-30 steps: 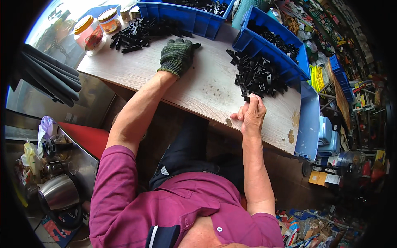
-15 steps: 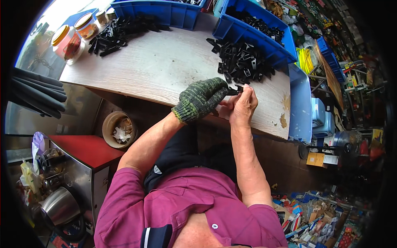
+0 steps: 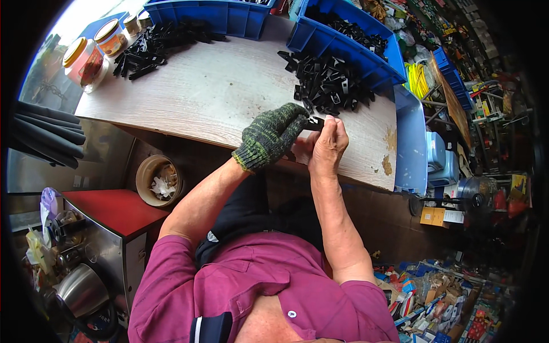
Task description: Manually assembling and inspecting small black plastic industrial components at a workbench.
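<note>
My left hand (image 3: 273, 136), in a dark green knitted glove, is closed with its fingertips on a small black plastic piece (image 3: 314, 123) near the table's front edge. The bare fingers of my right hand (image 3: 327, 147) pinch the same piece from the other side. Its exact shape is partly hidden by the fingers. Just beyond my hands lies a heap of short black plastic parts (image 3: 329, 86), some with small openings in them. A second heap, of longer black pieces (image 3: 151, 50), lies at the far left of the table (image 3: 211, 86).
Blue bins (image 3: 209, 18) stand along the table's back, the right-hand bin (image 3: 349, 60) holding black parts. Lidded jars (image 3: 84, 64) sit at the left corner. Below left are a waste bucket (image 3: 146, 182) and a red-topped cabinet (image 3: 114, 208). A blue tub (image 3: 410, 143) adjoins the table's right edge.
The whole view has shifted slightly. Both hands stay together on the black piece, which now shows more between my fingers.
</note>
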Tool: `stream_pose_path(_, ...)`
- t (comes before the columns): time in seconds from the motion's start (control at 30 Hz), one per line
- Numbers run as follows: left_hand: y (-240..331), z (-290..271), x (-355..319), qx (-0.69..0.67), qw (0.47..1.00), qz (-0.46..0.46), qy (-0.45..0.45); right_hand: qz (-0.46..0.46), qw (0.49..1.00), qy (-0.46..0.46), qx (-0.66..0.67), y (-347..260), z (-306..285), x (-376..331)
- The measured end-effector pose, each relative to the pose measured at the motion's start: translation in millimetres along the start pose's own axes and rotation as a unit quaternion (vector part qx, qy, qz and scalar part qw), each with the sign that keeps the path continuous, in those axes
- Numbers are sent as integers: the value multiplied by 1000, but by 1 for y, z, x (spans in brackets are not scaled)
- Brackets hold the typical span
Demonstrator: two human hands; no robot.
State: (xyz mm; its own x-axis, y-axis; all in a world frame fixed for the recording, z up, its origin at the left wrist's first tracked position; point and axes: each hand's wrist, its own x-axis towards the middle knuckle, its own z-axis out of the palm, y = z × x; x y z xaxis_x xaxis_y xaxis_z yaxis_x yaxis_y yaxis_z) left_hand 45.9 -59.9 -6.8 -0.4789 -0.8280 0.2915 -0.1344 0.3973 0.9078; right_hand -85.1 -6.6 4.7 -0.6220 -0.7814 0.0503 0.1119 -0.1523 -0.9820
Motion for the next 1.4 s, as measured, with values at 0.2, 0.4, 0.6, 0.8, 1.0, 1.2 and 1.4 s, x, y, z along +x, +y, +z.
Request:
stream_pose_path(0.2, 16, 19, 2, -49, 997, -23, 58, -28, 998, 16, -54, 11, -8, 7)
stream_pose_path(0.4, 21, 34, -2, -3, 999, 4, 38, -89, 994, -6, -66, 13, -18, 10)
stream_pose_path(0.6, -27, -5, 55, 69, 985, 100, 124, 74, 994, 47, 59, -4, -16, 13)
stream_pose_path(0.8, -46, -64, 132, 419, 893, 144, 85, 116, 973, 195, 47, -35, -54, 54)
stream_pose_path(1.0, -54, -53, 142, 439, 884, 158, 26, 37, 933, 358, 15, -66, -153, 110)
stream_pose_path(1.2, -38, -55, 112, 366, 926, 84, 31, 110, 976, 187, -28, -49, -100, 73)
stream_pose_path(1.4, -19, -21, 61, -14, 1000, 20, 13, 107, 989, -88, -43, -17, -27, 41)
